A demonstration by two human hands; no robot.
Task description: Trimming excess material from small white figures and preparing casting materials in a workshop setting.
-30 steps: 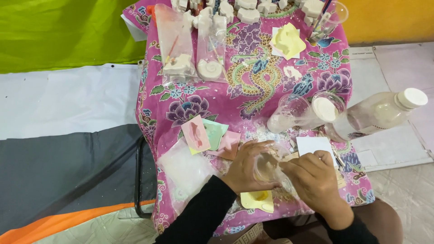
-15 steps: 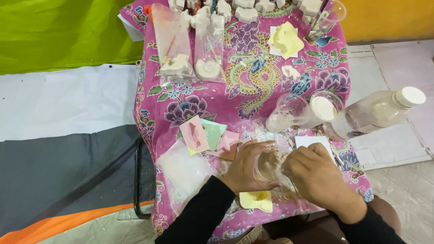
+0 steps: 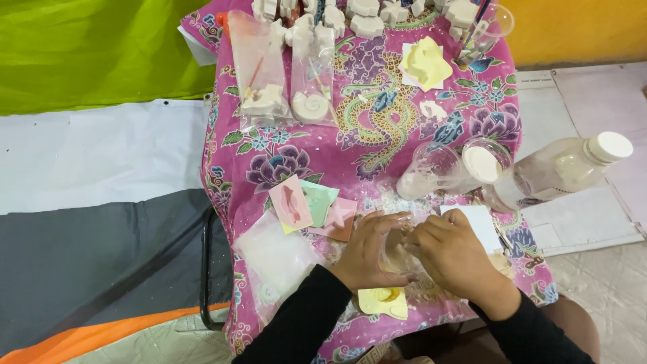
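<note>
A person's left hand and right hand curl closed around a small clear cup, at six o'clock on a table draped in pink floral cloth. A yellow mould lies just below the hands. Two clear bottles lie at three o'clock.

Craft stall: plaster casts, moulds.

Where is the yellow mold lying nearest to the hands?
In the head view, the yellow mold lies on the near edge of the pink cloth, just below the left hand.
</note>
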